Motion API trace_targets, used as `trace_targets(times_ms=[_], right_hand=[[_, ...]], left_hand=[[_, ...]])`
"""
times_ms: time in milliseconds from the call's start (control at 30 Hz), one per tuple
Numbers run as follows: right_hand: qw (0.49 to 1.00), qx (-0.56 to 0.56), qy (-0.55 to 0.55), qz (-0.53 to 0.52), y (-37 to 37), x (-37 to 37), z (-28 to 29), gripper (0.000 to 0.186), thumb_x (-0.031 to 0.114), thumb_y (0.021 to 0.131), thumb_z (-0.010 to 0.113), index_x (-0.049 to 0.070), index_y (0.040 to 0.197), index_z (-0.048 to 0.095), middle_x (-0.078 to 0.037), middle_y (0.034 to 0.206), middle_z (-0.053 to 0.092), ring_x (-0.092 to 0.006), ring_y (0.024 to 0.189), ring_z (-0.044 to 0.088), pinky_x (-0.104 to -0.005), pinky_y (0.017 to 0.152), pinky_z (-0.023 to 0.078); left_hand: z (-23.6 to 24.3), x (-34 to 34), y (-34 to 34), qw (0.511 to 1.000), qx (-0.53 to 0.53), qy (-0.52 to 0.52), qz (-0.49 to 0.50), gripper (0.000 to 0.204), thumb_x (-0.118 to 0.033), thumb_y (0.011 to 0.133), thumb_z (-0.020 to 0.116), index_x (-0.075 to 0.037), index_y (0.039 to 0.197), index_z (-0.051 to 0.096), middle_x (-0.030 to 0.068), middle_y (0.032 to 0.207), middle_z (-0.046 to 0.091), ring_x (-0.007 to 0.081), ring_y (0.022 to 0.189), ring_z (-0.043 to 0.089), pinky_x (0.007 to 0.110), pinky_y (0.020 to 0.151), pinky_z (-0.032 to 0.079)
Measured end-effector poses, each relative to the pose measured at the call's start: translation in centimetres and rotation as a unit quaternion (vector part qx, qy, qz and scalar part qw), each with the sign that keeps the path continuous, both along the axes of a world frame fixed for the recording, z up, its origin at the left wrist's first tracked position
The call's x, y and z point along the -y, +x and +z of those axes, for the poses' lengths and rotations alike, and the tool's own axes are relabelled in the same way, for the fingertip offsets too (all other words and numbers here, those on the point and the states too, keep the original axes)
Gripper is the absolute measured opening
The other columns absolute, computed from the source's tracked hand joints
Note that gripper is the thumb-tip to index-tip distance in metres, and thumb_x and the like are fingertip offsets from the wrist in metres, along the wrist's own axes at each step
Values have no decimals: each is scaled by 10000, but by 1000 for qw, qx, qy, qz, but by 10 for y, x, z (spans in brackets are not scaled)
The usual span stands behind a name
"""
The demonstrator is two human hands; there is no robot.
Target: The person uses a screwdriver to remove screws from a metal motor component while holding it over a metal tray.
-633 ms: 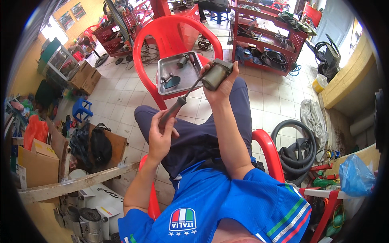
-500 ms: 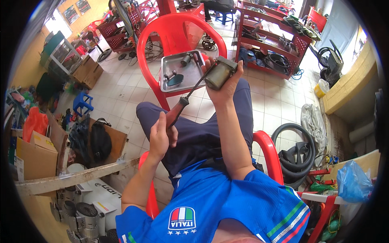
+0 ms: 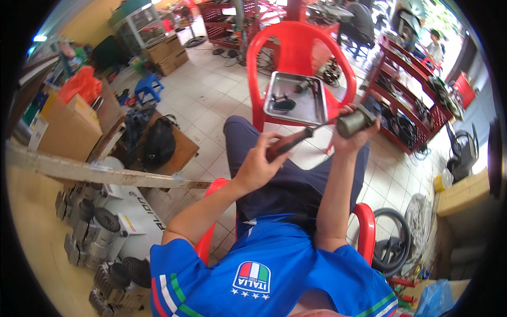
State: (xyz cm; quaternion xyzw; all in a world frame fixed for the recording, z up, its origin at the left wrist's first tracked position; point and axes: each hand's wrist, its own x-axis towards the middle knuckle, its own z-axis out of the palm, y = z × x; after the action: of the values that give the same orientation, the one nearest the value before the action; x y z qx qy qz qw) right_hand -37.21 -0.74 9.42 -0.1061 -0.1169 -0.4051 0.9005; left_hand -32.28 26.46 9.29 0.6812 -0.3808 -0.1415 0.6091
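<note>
My left hand [image 3: 259,166] is closed around the red and black handle of a screwdriver [image 3: 289,143] over my lap. Its thin shaft points right, toward a greenish-grey metal cylinder [image 3: 351,124], perhaps a small motor, with a squarish end. That cylinder rests in my right hand [image 3: 353,143], fingers curled round it. Whether the screwdriver's tip touches it, I cannot tell. Beyond my knees, a metal tray [image 3: 309,112] sits on a red plastic chair [image 3: 296,45]. In it lie a dark flat part [image 3: 284,104] and a small metal cylinder [image 3: 303,86].
Red perforated shelving [image 3: 406,100] with parts stands at the right. A blue stool [image 3: 149,89], a black bag [image 3: 160,142] and a cardboard box [image 3: 68,127] are on the left. Compressor-like machines [image 3: 100,227] sit behind a wooden bar [image 3: 105,174]. A black tyre-like ring [image 3: 404,238] lies right of my seat.
The view has swung left, so the surroundings sit further right. My left hand has risen and the screwdriver lies flatter. The metal cylinder has tilted in my right hand.
</note>
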Motion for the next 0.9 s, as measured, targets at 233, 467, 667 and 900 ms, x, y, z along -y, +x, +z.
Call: trace_targets(times_ms=[233, 467, 667, 900], right_hand=[[1000, -21, -1, 11, -4, -13, 15, 729, 613, 837, 699, -26, 1173, 599, -183, 1043, 674, -298, 972, 659, -422, 956, 522], [999, -7, -39, 12, 1, -13, 13, 688, 619, 855, 667, -8, 1116, 557, -119, 974, 545, -235, 866, 539, -353, 798, 487], [999, -1, -48, 9, 0, -6, 2, 688, 581, 864, 676, -38, 1143, 566, -133, 969, 602, -243, 889, 595, -354, 853, 537], [995, -84, 9, -49, -1, -25, 26, 723, 620, 846, 683, -45, 1114, 585, -163, 1022, 633, -283, 914, 622, -406, 893, 535]], left_hand=[[3, -5, -1, 995, -93, 44, -18, 505, -486, 1070, 409, -19, 1111, 595, -4, 681, 536, 69, 565, 477, 237, 541, 403], [1, -7, 13, 963, -257, 4, -85, 427, -402, 1029, 558, 2, 1167, 557, 48, 761, 617, 163, 680, 593, 298, 683, 489], [-5, -2, 5, 994, 105, -14, -2, 461, -206, 967, 691, -57, 1319, 434, 63, 954, 668, 113, 797, 623, 249, 700, 496], [4, -6, 7, 964, -237, 61, -103, 499, -497, 1053, 438, -33, 1141, 595, -19, 720, 513, 53, 570, 408, 205, 549, 388]])
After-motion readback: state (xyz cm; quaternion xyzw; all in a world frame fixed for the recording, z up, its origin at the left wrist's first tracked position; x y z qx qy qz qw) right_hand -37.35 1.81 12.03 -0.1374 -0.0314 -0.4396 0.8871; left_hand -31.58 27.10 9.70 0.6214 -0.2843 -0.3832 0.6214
